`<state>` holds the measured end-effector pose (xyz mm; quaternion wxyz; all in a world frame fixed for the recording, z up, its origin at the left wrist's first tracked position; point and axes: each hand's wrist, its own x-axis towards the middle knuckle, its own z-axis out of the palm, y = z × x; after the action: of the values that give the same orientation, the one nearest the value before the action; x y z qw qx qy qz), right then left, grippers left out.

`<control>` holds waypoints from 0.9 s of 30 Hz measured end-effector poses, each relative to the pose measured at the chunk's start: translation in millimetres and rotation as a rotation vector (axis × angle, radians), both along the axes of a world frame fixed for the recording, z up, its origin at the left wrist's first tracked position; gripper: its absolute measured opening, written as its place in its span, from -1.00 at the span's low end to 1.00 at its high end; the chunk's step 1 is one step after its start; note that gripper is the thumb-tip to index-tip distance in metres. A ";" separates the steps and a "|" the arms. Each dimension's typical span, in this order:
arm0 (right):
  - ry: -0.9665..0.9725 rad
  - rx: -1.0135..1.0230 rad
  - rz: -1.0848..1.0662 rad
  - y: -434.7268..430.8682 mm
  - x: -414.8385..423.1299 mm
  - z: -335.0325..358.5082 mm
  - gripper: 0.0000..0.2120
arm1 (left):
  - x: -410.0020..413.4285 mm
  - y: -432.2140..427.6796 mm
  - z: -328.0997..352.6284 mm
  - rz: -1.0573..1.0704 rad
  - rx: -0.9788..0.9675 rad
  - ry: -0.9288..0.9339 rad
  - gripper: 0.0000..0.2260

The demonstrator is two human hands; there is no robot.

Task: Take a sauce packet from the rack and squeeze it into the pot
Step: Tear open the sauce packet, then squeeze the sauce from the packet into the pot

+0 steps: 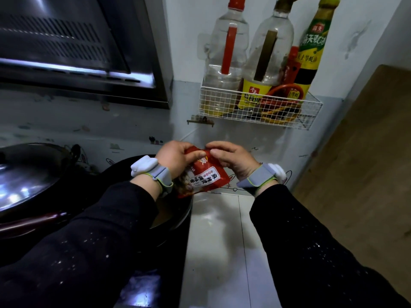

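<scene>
**Both hands pinch the top of a red sauce packet above the pot**

The left hand (175, 155) and the right hand (233, 157) are both closed on the upper edge of a red plastic sauce packet with a white label panel of printed characters (204, 174). Thumbs and forefingers meet close together at the packet's top, and the packet hangs down between the two wrists, tilted, with its lower end over the rim of the dark round pot (178, 215). Each wrist carries a grey strap with a white block on it, and both arms are in dark sleeves.

The pot sits at the left edge of the white tiled table (218, 241), partly hidden by the left forearm. Further left lies a dark metal wok (29, 174).

On the wall above the hands hangs a white wire rack (260, 107). In it stand two clear plastic bottles, one with a red handle (226, 63) and one with a brown handle and yellow label (264, 63), beside a dark sauce bottle with a green and yellow label (311, 47). Red packets lie in the rack's bottom. A steel range hood (77, 47) fills the upper left.
</scene>
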<state>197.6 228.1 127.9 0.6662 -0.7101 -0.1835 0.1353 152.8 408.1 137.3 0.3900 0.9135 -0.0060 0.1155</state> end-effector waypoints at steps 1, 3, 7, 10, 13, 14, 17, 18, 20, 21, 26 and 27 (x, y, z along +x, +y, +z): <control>0.008 0.024 0.018 3.1 1.0 -0.7 -0.81 | -1.2 4.7 0.8 0.014 -0.012 -0.006 -0.72; -0.007 0.067 0.013 5.1 1.0 -0.4 -0.75 | -2.5 10.2 3.2 0.039 -0.022 -0.027 -0.73; -0.104 0.004 -0.058 19.3 -0.5 2.1 -0.81 | -6.9 18.7 8.1 0.054 -0.043 -0.031 -0.76; -0.160 -0.002 -0.166 37.9 -0.8 7.5 -0.91 | -11.7 26.6 9.5 0.078 -0.129 -0.028 -0.79; -0.165 -0.003 -0.215 48.6 2.6 10.6 -0.89 | -17.1 38.9 5.2 0.091 -0.241 0.024 -0.78; -0.166 -0.003 -0.205 53.4 4.0 10.9 -0.87 | -19.6 47.3 1.9 0.124 -0.274 0.039 -0.76; -0.257 -0.004 -0.233 63.9 8.0 9.8 -0.91 | -21.7 73.7 -8.6 0.298 -0.243 0.152 -0.51; -0.325 -0.010 -0.251 69.0 8.3 9.8 -0.94 | -22.4 82.1 -12.0 0.360 -0.178 0.240 -0.44; -0.439 -0.016 -0.279 77.9 9.4 9.9 -0.86 | -23.6 91.0 -18.0 0.453 -0.177 0.378 -0.36; -0.471 -0.014 -0.284 82.9 9.1 10.2 -0.83 | -24.2 92.6 -21.3 0.483 -0.306 0.417 -0.33; -0.549 -0.035 -0.203 103.8 6.5 10.7 -0.83 | -32.2 98.5 -25.2 0.361 -1.313 0.636 -0.26; -0.545 -0.040 -0.167 107.5 6.0 10.0 -0.83 | -32.0 99.8 -25.3 0.313 -1.381 0.612 -0.30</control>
<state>203.6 335.5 137.9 0.5870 -0.7461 -0.2938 -0.1120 120.8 507.9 112.0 0.8349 0.4446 0.3049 -0.1110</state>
